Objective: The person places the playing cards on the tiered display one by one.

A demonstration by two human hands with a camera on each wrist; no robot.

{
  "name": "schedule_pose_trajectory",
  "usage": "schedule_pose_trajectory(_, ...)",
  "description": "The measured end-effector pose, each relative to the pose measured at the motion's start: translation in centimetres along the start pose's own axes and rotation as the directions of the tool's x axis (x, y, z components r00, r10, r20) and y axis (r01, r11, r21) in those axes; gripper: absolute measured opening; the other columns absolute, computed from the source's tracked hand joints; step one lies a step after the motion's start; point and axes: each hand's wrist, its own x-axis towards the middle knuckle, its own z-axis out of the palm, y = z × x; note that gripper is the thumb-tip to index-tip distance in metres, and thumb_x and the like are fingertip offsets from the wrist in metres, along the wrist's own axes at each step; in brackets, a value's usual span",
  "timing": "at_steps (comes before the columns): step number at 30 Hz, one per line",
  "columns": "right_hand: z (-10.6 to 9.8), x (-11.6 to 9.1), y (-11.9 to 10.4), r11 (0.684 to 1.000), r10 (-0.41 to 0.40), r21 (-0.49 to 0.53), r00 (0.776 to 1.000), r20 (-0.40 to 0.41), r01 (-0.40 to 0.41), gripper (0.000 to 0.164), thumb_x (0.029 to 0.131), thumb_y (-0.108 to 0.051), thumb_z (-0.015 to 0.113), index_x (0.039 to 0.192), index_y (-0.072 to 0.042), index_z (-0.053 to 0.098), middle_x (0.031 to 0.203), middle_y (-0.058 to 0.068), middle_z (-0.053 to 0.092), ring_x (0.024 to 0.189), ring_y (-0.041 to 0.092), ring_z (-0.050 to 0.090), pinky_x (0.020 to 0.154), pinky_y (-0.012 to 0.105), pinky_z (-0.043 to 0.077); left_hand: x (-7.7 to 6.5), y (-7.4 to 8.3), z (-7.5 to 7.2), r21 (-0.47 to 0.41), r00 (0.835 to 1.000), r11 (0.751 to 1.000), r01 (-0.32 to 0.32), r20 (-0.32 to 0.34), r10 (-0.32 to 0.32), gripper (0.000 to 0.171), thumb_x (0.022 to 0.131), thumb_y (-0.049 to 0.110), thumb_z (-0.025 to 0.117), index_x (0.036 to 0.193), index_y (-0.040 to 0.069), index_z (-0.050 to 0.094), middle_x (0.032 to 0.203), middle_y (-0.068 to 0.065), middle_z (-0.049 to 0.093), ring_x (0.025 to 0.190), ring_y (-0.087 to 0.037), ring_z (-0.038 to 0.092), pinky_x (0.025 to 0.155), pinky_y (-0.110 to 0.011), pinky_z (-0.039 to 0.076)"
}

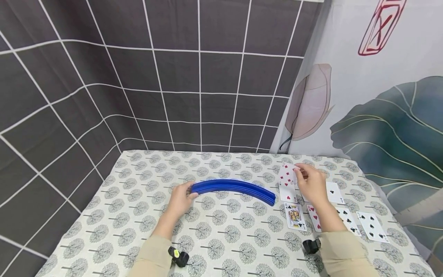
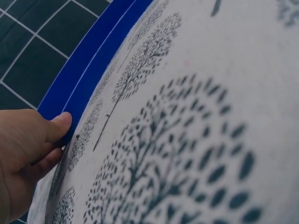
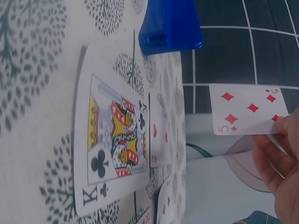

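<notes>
A curved blue card holder with a lengthwise groove lies across the patterned tablecloth. At its left end my left hand grips it, thumb on the near side. No card stands in the holder. My right hand pinches a five of diamonds by one edge, thumb in front, raised above the table. In the head view this card overlaps a two of hearts lying right of the holder. Nearer to me lies a king of clubs, face up.
More face-up cards lie around my right forearm: a clubs card, a red hearts card partly hidden by the arm, another clubs card and a spades card. A dark tiled curtain hangs behind the table.
</notes>
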Motion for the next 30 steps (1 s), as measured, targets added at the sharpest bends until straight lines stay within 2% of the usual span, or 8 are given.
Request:
schedule_pose_trajectory(8, 0.8, -0.1, -0.7, 0.999, -0.008, 0.036, 1.0, 0.019, 0.007, 0.016, 0.09, 0.006, 0.069, 0.106, 0.007, 0.07, 0.088, 0.025, 0.072, 0.068, 0.039, 0.069, 0.075, 0.055, 0.055, 0.0, -0.2, -0.1, -0.005, 1.0, 1.0, 0.004, 0.003, -0.004, 0.041, 0.088, 0.003, 0.075, 0.128, 0.0, 0.065, 0.113, -0.018, 0.072, 0.104, -0.033, 0.071, 0.097, -0.044, 0.058)
schedule_pose_trajectory(15, 1.8, 0.1, -1.1, 0.999, -0.032, 0.038, 0.999, 0.023, 0.031, 0.017, 0.089, 0.007, 0.071, 0.106, 0.006, 0.071, 0.086, 0.021, 0.073, 0.067, 0.033, 0.07, 0.063, 0.051, 0.06, -0.1, 0.0, -0.1, -0.005, 1.0, 1.0, 0.008, 0.012, -0.008, 0.042, 0.088, 0.003, 0.075, 0.128, -0.002, 0.065, 0.112, -0.019, 0.072, 0.103, -0.033, 0.071, 0.097, -0.046, 0.057)
schedule_pose_trajectory(20, 2.3, 0.2, -1.8, 0.998, -0.037, 0.061, 0.999, 0.028, 0.035, 0.016, 0.09, 0.006, 0.071, 0.106, 0.006, 0.072, 0.087, 0.021, 0.073, 0.069, 0.033, 0.07, 0.064, 0.05, 0.061, -0.1, 0.0, -0.1, 0.001, 1.0, 1.0, 0.024, 0.009, -0.024, 0.042, 0.088, 0.005, 0.075, 0.129, 0.001, 0.065, 0.113, -0.018, 0.073, 0.104, -0.031, 0.071, 0.099, -0.044, 0.057)
schedule_pose_trajectory(30, 2.9, 0.5, -2.9, 0.995, -0.054, 0.083, 0.998, 0.027, 0.051, 0.016, 0.089, 0.007, 0.071, 0.105, 0.006, 0.072, 0.085, 0.019, 0.074, 0.066, 0.03, 0.069, 0.062, 0.046, 0.061, 0.0, -0.1, -0.1, -0.002, 1.0, 1.0, -0.006, 0.007, 0.006, 0.038, 0.087, 0.003, 0.075, 0.125, 0.001, 0.067, 0.11, -0.017, 0.073, 0.101, -0.031, 0.072, 0.097, -0.045, 0.057)
